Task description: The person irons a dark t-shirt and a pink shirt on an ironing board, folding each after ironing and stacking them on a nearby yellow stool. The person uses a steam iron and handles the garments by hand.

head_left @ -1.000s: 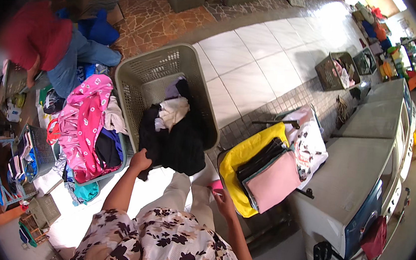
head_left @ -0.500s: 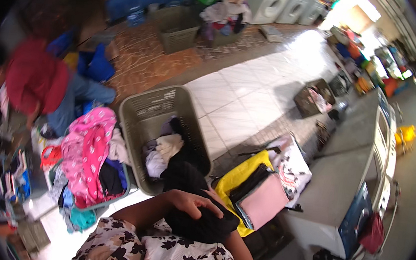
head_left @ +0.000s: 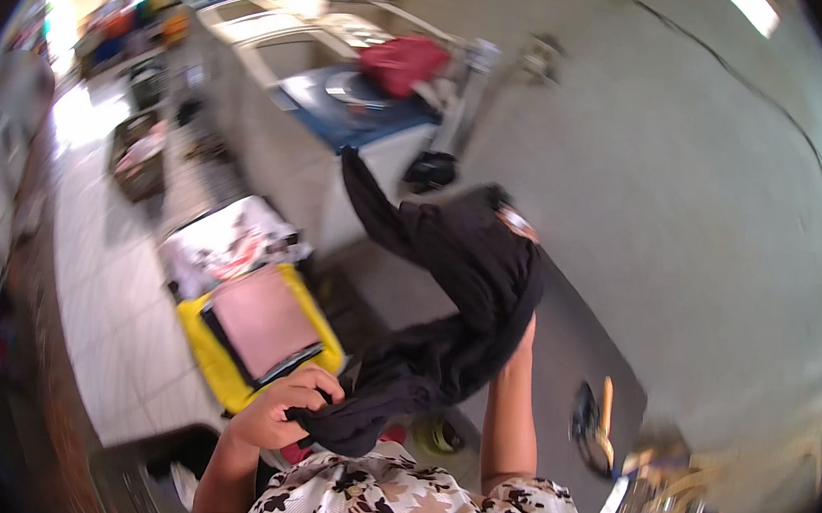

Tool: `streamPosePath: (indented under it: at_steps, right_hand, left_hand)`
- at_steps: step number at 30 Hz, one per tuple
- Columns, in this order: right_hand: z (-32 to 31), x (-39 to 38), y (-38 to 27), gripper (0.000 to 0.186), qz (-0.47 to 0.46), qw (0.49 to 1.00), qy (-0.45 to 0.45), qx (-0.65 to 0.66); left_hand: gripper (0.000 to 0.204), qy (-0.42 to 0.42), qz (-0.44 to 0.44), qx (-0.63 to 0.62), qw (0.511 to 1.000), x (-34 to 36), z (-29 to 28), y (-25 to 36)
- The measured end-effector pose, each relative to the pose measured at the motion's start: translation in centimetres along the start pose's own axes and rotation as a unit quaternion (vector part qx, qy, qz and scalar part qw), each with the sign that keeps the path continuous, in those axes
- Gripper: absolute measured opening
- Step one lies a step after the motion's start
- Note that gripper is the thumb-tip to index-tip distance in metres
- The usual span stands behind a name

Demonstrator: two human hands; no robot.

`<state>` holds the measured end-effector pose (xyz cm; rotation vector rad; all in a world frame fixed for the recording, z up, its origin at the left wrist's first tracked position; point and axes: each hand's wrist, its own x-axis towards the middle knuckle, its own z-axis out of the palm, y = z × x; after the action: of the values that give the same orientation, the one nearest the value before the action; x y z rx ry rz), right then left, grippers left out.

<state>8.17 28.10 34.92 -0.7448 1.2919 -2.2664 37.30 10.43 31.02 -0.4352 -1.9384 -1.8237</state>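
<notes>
A long black cloth garment (head_left: 455,310) is stretched between my two hands, one narrow end sticking out toward the machine. My left hand (head_left: 279,410) is closed round its lower left end. Behind the garment's right side goes my right hand (head_left: 526,339); only the wrist shows plainly, and the cloth hangs raised from that hand, its fingers mostly covered. Below the cloth is a grey table top (head_left: 577,381). To the left of the garment stands a yellow bag (head_left: 209,351) with a folded pink piece (head_left: 264,322) on top.
A large washing machine (head_left: 249,93) with a dark red cloth (head_left: 402,63) on its lid stands ahead. A dark basket (head_left: 128,477) sits at lower left. On the table's right lie a brush-like thing with a wooden handle (head_left: 607,404) and blurred clutter. A grey wall (head_left: 683,204) rises beyond.
My view has swung right, from the laundry baskets to the table and wall. The black garment, bunched at my body before, is now spread out and raised between my hands.
</notes>
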Motion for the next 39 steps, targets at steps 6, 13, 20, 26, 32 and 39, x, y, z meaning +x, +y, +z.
streamPosePath:
  at_steps: [6, 13, 20, 26, 32, 39]
  right_hand:
    - [-23.3, -3.9, -5.1, 0.048, 0.098, 0.935, 0.244, -0.237]
    - [-47.5, -14.6, -7.3, 0.048, 0.176, 0.511, 0.359, -0.761]
    - [-57.3, -18.6, -6.3, 0.052, 0.207, 0.403, 0.306, -0.837]
    - [-59.4, -19.9, -8.0, 0.053, 0.233, 0.415, 0.353, -0.805]
    - [-58.3, -20.0, -9.9, 0.066, 0.093, 0.357, 0.408, -0.835]
    - [-39.5, -15.6, 2.5, 0.056, 0.126, 0.904, 0.087, -0.399]
  left_hand:
    - [0.027, -0.109, 0.008, 0.223, 0.969, 12.4, 14.0, -11.3]
    - [0.028, -0.313, -0.143, 0.333, 0.878, 14.6, 26.4, -22.5]
    - [0.020, -0.173, -0.128, 0.273, 0.938, 23.3, 33.4, -28.2]
    - [0.028, -0.251, -0.198, 0.295, 0.901, 24.6, 36.9, -31.2]
    - [0.028, -0.384, -0.066, 0.379, 0.840, 21.6, 36.4, -32.9]
    - [0.030, -0.206, -0.421, 0.047, 0.882, 27.0, 35.2, -32.0]
